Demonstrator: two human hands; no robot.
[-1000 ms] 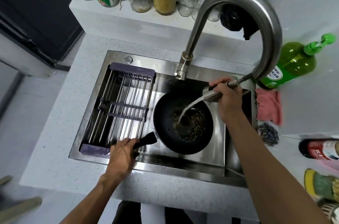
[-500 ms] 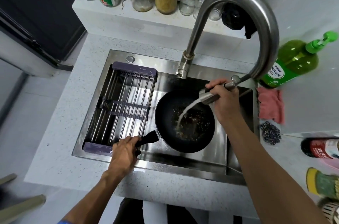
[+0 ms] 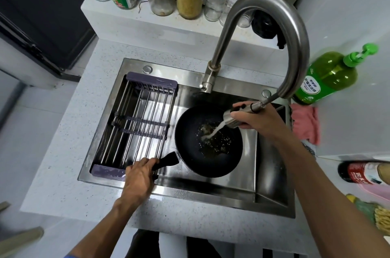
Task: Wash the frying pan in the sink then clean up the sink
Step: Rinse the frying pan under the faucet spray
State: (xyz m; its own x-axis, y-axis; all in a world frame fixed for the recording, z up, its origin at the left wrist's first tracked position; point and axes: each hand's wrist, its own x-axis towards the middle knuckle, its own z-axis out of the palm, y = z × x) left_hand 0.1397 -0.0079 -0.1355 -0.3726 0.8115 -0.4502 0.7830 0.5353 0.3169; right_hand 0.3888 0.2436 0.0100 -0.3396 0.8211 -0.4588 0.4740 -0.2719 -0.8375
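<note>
Both hands busy: left hand curled round the handle of the frying pan, right hand wrapped round the pull-out spray head. Pan down in the sink, just beside the drying rack, water streaming onto its greasy middle.

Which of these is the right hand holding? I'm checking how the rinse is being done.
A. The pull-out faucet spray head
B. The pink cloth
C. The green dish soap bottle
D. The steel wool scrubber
A: the right hand has its grip on the pull-out faucet spray head, aiming a stream of water into the frying pan in the sink.
</note>
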